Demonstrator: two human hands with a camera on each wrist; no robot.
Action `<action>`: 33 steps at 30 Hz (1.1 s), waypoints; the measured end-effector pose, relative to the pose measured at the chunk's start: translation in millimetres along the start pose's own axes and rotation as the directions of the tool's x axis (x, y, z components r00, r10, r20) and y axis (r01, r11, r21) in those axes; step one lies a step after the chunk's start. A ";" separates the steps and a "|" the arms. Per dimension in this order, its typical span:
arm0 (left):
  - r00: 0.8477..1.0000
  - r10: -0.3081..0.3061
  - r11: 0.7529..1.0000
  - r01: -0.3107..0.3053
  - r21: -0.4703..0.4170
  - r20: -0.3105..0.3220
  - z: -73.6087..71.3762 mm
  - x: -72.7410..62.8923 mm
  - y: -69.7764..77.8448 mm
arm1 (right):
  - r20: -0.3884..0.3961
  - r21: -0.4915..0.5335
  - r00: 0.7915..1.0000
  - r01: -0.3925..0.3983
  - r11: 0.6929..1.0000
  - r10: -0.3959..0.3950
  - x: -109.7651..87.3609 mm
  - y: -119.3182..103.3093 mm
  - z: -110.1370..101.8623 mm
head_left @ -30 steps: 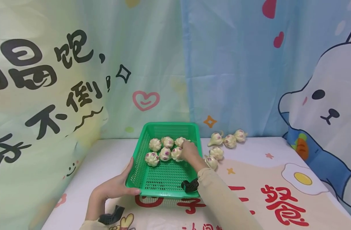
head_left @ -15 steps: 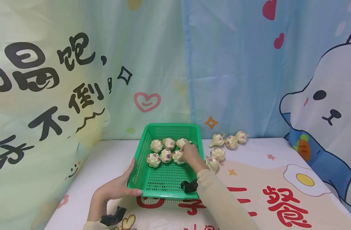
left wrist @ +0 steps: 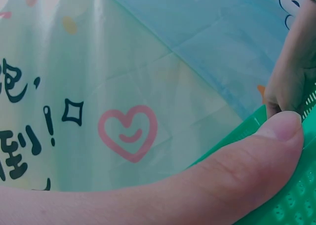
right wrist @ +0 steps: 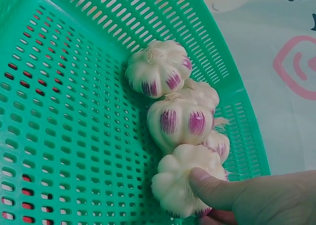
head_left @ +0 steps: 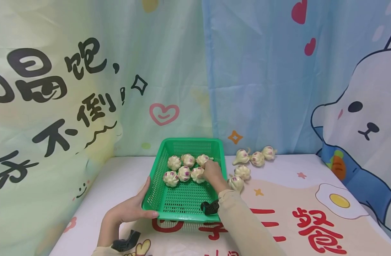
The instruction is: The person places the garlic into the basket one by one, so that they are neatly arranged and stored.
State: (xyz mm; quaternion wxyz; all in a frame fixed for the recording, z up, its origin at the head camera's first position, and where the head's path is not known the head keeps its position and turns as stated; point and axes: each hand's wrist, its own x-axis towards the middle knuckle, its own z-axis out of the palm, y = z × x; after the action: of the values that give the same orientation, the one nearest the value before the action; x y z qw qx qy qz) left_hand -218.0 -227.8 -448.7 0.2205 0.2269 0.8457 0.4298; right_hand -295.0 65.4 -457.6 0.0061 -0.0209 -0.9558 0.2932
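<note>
A green perforated plastic basket (head_left: 179, 202) stands on the table in the head view, with several purple-marked white garlic bulbs in two rows in its far half. My left hand (head_left: 129, 209) holds its near left corner, thumb on the rim and fingers along the outer side. Inside the basket, my right hand (head_left: 213, 174) grips the garlic bulb (head_left: 197, 175) at the right end of the nearer row. The right wrist view shows the thumb on top of this bulb (right wrist: 173, 173); the other fingers are mostly hidden beneath. In the left wrist view the left thumb (left wrist: 237, 170) lies along the basket rim.
Right of the basket, several more garlic bulbs (head_left: 257, 158) lie on the printed tablecloth (head_left: 278, 192). Two of them (head_left: 241, 172) are close to the basket wall. A patterned curtain (head_left: 182, 71) hangs behind the table. Black bands circle both wrists.
The right hand and its garlic bulb have shifted very slightly left, towards the neighbouring bulb. The left hand keeps its hold on the basket. The head view itself has shifted a little.
</note>
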 end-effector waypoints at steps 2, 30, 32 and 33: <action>1.000 -0.004 1.000 0.004 0.002 -0.002 0.6 0.0 -0.4 | -0.011 -0.003 1.000 0.006 1.000 -0.006 0.3 1.0 1.3; 0.999 -0.031 0.999 0.031 0.016 0.005 0.3 -1.4 1.8 | -0.053 0.379 0.975 0.219 0.899 -0.215 -26.1 10.0 -46.4; 1.000 -0.028 0.999 0.027 0.019 0.005 -0.1 -1.0 2.1 | -0.075 0.386 0.976 0.219 0.896 -0.205 -29.4 15.4 -56.4; 1.000 -0.027 0.999 0.027 0.020 0.006 -0.2 -0.8 2.1 | -0.083 0.392 0.976 0.220 0.893 -0.203 -31.3 18.6 -61.1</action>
State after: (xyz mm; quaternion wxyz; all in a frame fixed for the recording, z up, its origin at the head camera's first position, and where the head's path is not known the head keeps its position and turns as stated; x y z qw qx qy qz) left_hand -217.1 -227.2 -446.7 0.2264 0.2190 0.8522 0.4178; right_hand -261.6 113.7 -417.4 0.0612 0.0789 -0.8722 0.4789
